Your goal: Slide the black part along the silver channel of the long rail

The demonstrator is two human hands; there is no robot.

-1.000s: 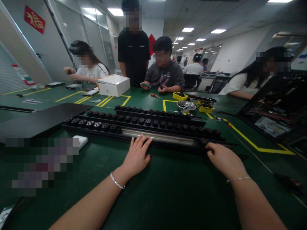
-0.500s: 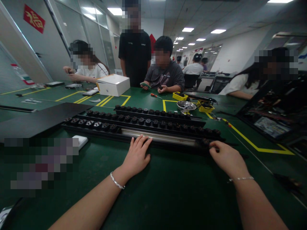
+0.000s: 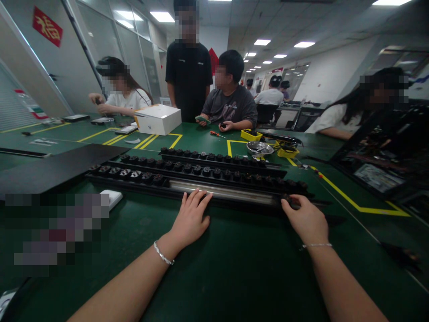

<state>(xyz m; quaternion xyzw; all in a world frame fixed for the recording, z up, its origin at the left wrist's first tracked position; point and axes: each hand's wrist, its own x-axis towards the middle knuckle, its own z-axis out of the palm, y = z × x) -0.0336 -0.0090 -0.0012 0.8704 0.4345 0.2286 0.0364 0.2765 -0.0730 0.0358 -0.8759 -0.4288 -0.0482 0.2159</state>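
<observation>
Nearest lies the green surface (image 3: pixel 241 277), with both forearms reaching in over it, each wrist wearing a silvery bracelet (image 3: pixel 163 253). The left hand (image 3: pixel 191 217) lies palm down, its grip open and fingers spread, fingertips on the near edge of the front strip (image 3: pixel 228 192). The right hand (image 3: pixel 306 219) has its grip closed around a small dark block (image 3: pixel 293 202) at the right end of that strip, thumb and fingers partly hiding it. Between the two hands the strip shows a bare, shiny channel; to the left of the left hand a row of dark knobs (image 3: pixel 146 177) fills it. At the far left, a blurred patch covers part of the surface, a white object (image 3: pixel 113 197) jutting from its upper end, and beyond that lies a dark panel (image 3: pixel 63 167).

Just behind the front strip run a middle strip (image 3: pixel 217 174) and a back strip (image 3: pixel 201 155), both lined with knobs. To the right stands an open case (image 3: pixel 385 152). Farther off are a metal bowl (image 3: pixel 260 148), two yellow bins (image 3: pixel 250 134), an orange screwdriver (image 3: pixel 217 134) and a white box (image 3: pixel 159 120). Beyond them, a seated person (image 3: pixel 228 105) holds a green item (image 3: pixel 203 120), beside a standing person in black (image 3: pixel 188 71).
</observation>
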